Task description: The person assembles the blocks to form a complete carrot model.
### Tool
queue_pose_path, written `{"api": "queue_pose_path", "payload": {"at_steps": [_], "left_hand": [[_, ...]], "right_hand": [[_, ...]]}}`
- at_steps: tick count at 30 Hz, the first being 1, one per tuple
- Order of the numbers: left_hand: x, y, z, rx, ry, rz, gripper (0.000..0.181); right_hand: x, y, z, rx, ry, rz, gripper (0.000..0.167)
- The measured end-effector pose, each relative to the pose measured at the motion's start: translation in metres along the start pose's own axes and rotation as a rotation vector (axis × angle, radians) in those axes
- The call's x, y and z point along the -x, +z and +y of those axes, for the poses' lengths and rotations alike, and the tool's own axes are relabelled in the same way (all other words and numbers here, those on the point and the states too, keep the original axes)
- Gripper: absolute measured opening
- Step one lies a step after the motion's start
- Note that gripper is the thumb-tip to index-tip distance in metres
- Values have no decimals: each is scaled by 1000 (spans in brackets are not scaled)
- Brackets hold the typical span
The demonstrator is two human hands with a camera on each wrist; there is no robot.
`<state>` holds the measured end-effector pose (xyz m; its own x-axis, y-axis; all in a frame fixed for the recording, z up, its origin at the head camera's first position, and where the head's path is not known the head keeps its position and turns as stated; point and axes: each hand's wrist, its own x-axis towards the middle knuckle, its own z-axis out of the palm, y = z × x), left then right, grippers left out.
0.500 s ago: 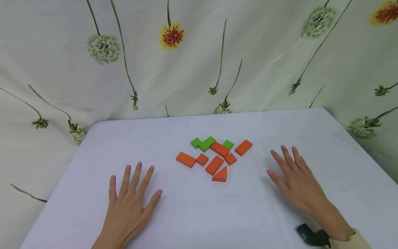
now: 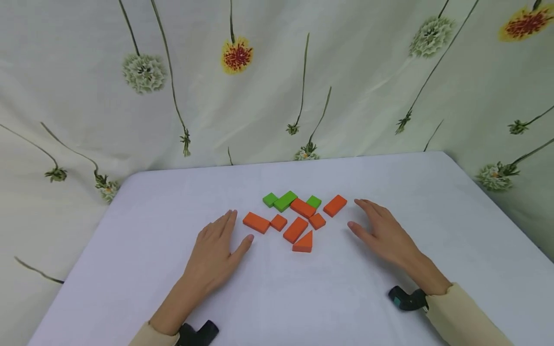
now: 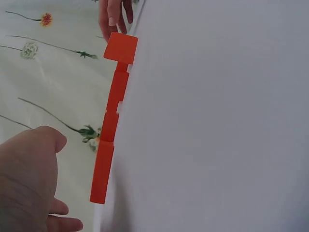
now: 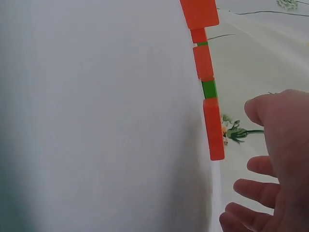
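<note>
Loosely scattered between two hands, seven orange blocks (image 2: 295, 230), one of them triangular, and three green blocks (image 2: 285, 201) lie on a white-covered table (image 2: 303, 298) in the head view. The left hand (image 2: 214, 252), fingers straight and side by side, is just beside the leftmost orange block; the right hand (image 2: 385, 235), fingers extended, is near the rightmost, both apart from the blocks. Beige sleeves (image 2: 463, 317) and black wrist devices (image 2: 407, 299) flank the scene, and a floral cloth (image 2: 368, 96) hangs behind. The left wrist view catches the orange blocks nearly edge-on, blocking sight of the green ones, with fingers of the right hand visible beyond. From the opposite side, the right wrist view reveals green slivers between orange blocks, the right hand's thumb and fingers well parted beside them.
</note>
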<state>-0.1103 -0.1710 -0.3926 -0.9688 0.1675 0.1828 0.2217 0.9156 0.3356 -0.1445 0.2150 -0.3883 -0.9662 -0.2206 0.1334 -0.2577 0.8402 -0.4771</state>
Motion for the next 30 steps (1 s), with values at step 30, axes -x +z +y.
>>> {"api": "queue_pose_path", "payload": {"at_steps": [30], "left_hand": [[-40,40,7,234,-26,198,63]], "right_hand": [[-45,42,-2,-104,8,172,62]]}}
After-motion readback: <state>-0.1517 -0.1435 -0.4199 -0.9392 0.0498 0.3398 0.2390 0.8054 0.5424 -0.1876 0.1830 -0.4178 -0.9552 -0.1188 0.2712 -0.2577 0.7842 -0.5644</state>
